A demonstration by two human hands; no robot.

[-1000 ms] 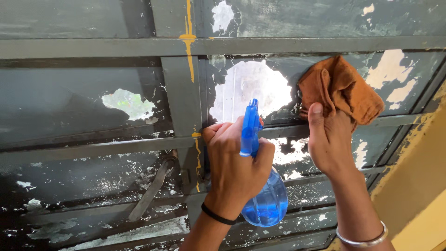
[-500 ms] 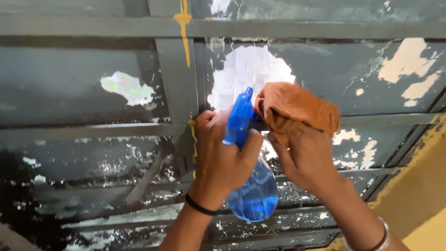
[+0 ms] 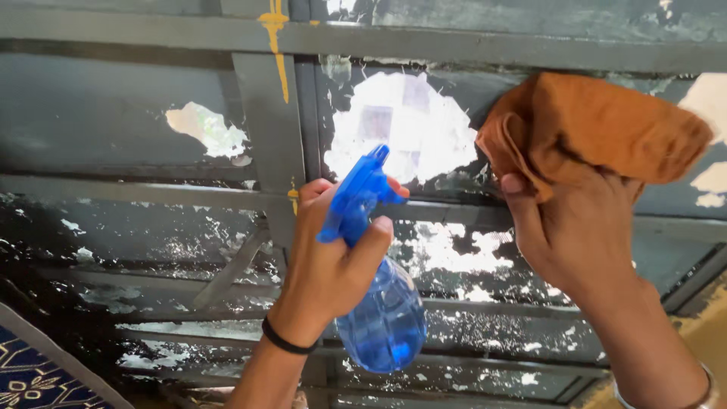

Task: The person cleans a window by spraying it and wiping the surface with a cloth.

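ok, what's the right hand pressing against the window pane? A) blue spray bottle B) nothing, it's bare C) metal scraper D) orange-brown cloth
D: the right hand bunches an orange-brown cloth against the painted glass pane, while the blue spray bottle sits in the left hand.

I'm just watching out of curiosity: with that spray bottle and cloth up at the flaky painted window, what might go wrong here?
1. The cloth in the right hand rubs glass whose dark paint is already peeling; more flakes could come loose and perhaps fall toward the face.
2. The left hand holds the spray bottle by its trigger, nozzle near the pane; mist might drift back.
3. The bottle hangs from one grip and could slip if wet.
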